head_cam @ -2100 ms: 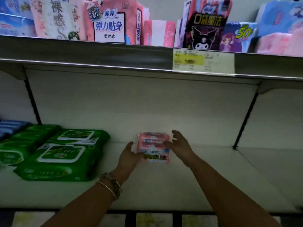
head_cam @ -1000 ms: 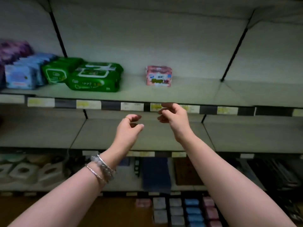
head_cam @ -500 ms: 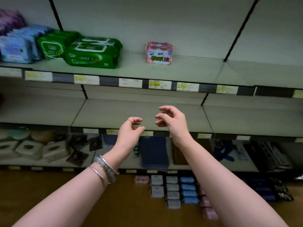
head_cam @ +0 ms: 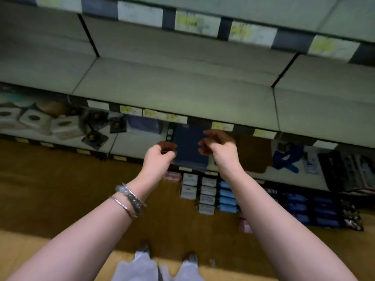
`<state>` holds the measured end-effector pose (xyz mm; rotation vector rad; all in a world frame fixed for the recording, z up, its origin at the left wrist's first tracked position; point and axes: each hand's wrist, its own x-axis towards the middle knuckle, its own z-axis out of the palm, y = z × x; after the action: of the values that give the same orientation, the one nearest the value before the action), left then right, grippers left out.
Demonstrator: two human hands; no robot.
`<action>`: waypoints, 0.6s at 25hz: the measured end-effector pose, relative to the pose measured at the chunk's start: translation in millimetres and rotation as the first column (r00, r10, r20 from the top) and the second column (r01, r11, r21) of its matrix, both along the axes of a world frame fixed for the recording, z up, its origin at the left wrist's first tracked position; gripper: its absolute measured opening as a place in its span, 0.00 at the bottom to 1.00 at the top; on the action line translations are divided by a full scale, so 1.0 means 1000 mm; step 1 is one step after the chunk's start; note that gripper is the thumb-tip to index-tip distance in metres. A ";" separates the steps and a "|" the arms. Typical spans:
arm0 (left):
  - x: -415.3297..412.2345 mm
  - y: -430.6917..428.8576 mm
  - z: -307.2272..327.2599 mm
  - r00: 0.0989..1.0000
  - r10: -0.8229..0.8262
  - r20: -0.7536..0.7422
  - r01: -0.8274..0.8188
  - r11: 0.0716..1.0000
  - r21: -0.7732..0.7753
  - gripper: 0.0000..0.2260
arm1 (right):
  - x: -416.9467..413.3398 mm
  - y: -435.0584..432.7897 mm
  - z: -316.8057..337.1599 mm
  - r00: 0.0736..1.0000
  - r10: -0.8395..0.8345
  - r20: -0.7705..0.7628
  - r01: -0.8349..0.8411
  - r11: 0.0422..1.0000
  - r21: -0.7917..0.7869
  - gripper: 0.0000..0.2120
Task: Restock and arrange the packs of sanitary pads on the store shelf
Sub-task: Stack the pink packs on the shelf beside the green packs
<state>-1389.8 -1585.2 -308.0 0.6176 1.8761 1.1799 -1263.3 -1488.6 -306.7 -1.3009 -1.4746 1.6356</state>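
Both my hands hang in mid-air in front of the lower shelves, holding nothing. My left hand point(head_cam: 160, 157), with bracelets on the wrist, has loosely curled fingers. My right hand point(head_cam: 220, 148) is also loosely curled, a hand's width to its right. Below them, on the wooden floor, several packs of pads lie in rows: white packs point(head_cam: 207, 194), light blue packs point(head_cam: 227, 196), a pink pack point(head_cam: 172, 176) and dark blue packs point(head_cam: 310, 207) farther right. The grey shelf board point(head_cam: 182, 92) above my hands is bare.
Price labels point(head_cam: 195, 21) line the shelf edges. The bottom shelf holds white boxes point(head_cam: 34, 120) at left, a dark blue item point(head_cam: 189, 147) behind my hands, and blue and black goods point(head_cam: 288, 159) at right. My feet point(head_cam: 168, 256) stand on the floor.
The view has tilted down from the shelf with the pink and green packs to the floor. Both hands let go of the pink packs and pulled back, empty and lower.
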 end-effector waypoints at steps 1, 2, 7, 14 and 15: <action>-0.001 0.001 -0.012 1.000 0.007 0.029 -0.007 1.000 -0.008 0.11 | -0.002 0.002 -0.013 1.000 -0.005 0.006 0.005 1.000 -0.021 0.08; -0.002 0.003 -0.025 0.998 0.021 0.060 -0.020 1.000 -0.015 0.12 | -0.004 0.004 -0.025 1.000 -0.013 0.006 0.013 0.999 -0.039 0.08; -0.033 0.018 -0.134 0.992 0.078 0.100 -0.065 0.990 -0.127 0.08 | -0.015 0.024 -0.124 1.000 -0.003 0.006 0.004 0.999 -0.042 0.09; -0.072 0.015 -0.323 0.999 0.020 0.039 -0.011 0.974 -0.228 0.10 | -0.050 0.026 -0.306 0.995 -0.092 0.034 0.096 0.985 -0.141 0.08; -0.074 0.015 -0.350 0.999 0.001 0.035 0.007 0.971 -0.241 0.10 | -0.055 0.024 -0.334 0.995 -0.099 0.021 0.101 0.983 -0.154 0.09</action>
<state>-1464.1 -1569.9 -658.2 0.4624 1.9502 0.9353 -1318.3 -1464.5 -641.0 -1.4491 -1.2883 1.7060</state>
